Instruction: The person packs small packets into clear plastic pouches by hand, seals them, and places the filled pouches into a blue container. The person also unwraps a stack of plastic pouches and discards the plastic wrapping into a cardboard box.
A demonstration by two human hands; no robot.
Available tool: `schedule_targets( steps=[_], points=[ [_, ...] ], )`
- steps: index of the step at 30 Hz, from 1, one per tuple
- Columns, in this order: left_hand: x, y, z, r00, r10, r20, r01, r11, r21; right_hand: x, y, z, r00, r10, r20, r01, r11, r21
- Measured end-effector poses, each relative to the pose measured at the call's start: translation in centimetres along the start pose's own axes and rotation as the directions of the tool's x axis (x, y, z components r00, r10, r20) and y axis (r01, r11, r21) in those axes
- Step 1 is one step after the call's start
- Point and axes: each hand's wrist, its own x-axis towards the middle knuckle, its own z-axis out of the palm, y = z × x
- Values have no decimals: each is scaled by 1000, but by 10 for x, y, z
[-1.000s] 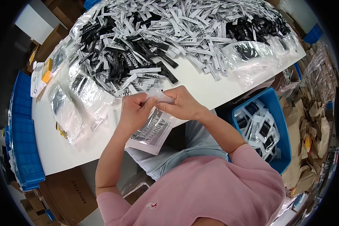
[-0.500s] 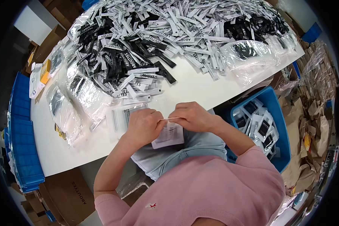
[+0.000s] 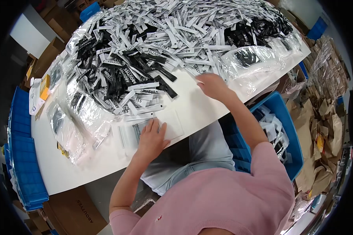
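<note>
Plainly, "ABOUTYES" is printed on slim sachets (image 3: 134,87) heaped across the worktop (image 3: 196,113) and on the carton (image 3: 75,211) below. Clear pouches (image 3: 128,136) are touched near the worktop's edge by the left hand (image 3: 151,139), fingers slightly apart. Whether anything is gripped by the right hand (image 3: 214,87), at the heap's edge, cannot be told.

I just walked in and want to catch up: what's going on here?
A person in a pink top rests the left hand on clear packaging at the edge of the white table. The right hand is at the near edge of a heap of black and white packets; its grip is unclear. A blue bin holds pouches.
</note>
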Motion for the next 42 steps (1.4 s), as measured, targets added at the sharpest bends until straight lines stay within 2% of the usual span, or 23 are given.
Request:
schedule_targets(
  steps=[5,7,8,9,10,11,12,14,16,17,21,23,24,28,29,30,32,34,36,37,39,41,42],
  points=[
    [-17,-7,8,995,86,-46,-79,987,140,84,3,60,995,94,-45,-102,958,-268],
    [-28,-19,7,969,-28,-246,-22,980,-199,87,1,57,990,138,2,-135,968,-214],
    [-35,-27,7,970,-23,-242,-26,980,-196,87,-1,57,983,174,56,-163,972,-166],
    [-41,-34,5,964,-231,-133,130,843,-521,86,2,58,983,178,54,-167,972,-165],
    [-43,-39,5,921,-387,39,277,582,-765,83,6,60,982,187,-22,-187,982,-6],
    [-41,-40,9,920,-366,-138,130,619,-774,82,8,61,974,206,-96,-190,970,151],
    [-39,-40,12,921,-363,-139,128,620,-774,81,5,60,973,208,-98,-192,970,150],
    [-37,-38,17,901,-391,-186,176,723,-668,81,-3,59,977,150,-151,-57,868,493],
    [-30,-34,17,885,-409,-221,178,737,-652,82,-35,48,985,160,62,-170,863,476],
    [-27,-31,17,868,-429,-250,187,749,-636,89,-47,58,990,130,-49,-120,977,175],
    [-21,-27,29,832,-415,-368,145,803,-578,127,-58,98,990,-22,-141,14,998,-54],
    [-22,-28,30,837,-398,-375,139,818,-558,142,-62,96,990,-86,112,109,969,-222],
    [-24,-28,31,835,-403,-375,143,817,-559,143,-64,91,989,-90,115,114,969,-220],
    [-23,-30,29,817,-459,-349,125,732,-670,129,-54,62,992,97,78,-91,993,-71],
    [-24,-30,29,819,-467,-333,115,702,-703,117,-49,50,987,151,45,-158,941,298],
    [-23,-32,29,817,-468,-337,109,699,-707,106,-48,37,977,211,33,-185,758,625],
    [-22,-35,30,808,-521,-275,113,595,-796,64,-63,25,920,361,-156,-125,645,754],
    [-18,-33,22,808,-566,-162,208,532,-821,23,-56,52,926,337,-168,-39,529,848],
    [-5,-19,5,779,-484,-398,93,718,-690,-1,-40,72,969,92,-228,50,836,547],
    [0,-12,0,776,-487,-401,93,717,-691,-3,-49,62,954,65,-294,100,853,512],
    [4,3,-8,751,-326,-574,61,900,-431,-5,-74,37,973,88,-214,55,809,585],
    [11,11,-17,752,-246,-612,11,932,-361,-2,-92,30,982,129,-135,11,681,733],
    [14,12,-19,746,-50,-664,-78,984,-162,-3,-101,16,983,126,-135,14,679,734]
  ],
)
